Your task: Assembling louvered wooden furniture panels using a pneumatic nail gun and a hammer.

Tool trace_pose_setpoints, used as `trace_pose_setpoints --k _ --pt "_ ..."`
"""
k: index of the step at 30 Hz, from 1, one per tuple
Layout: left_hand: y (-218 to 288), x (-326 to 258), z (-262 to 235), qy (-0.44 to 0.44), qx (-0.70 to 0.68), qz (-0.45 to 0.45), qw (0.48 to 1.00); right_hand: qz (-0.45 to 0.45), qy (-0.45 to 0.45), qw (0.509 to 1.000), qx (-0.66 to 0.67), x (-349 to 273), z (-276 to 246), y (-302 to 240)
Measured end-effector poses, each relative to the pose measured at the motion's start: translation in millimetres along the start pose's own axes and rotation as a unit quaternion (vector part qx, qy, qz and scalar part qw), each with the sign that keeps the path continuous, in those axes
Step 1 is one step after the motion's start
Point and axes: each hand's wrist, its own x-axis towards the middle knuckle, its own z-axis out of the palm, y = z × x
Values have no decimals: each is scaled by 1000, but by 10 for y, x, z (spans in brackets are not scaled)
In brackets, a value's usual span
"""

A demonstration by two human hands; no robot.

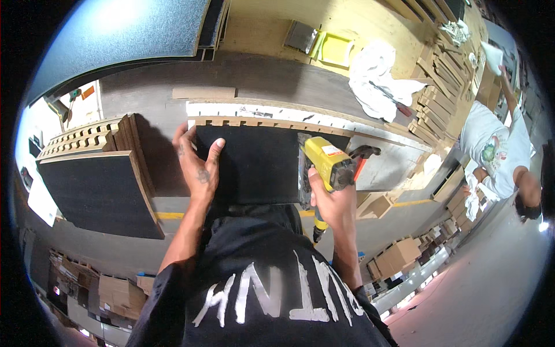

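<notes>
Head shows two hands (199, 165), one gripping one nail gun (325, 157).

White letters (309, 314) mark the black shirt (287, 274), an illegible label (332, 150) the yellow tool (321, 162)

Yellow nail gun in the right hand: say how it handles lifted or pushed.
The yellow nail gun should feel rigid, given its hard-looking casing. Probably heavy, considering its bulky body. Its uneven shape may tip rather than roll.

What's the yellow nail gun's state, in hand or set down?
In hand: the right hand grips the yellow nail gun. Whether it's firing, cannot tell.
</notes>
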Motion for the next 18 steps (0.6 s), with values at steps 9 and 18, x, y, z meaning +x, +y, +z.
trace_pose_setpoints --k 9,18 --pt "-59 -5 -17 -20 0 -15 1000 -20 -2 996 -87 29 92 -53" --pt "-63 -26 -25 -24 -20 -32 999 -113 -28 987 -108 -19 246 -151"
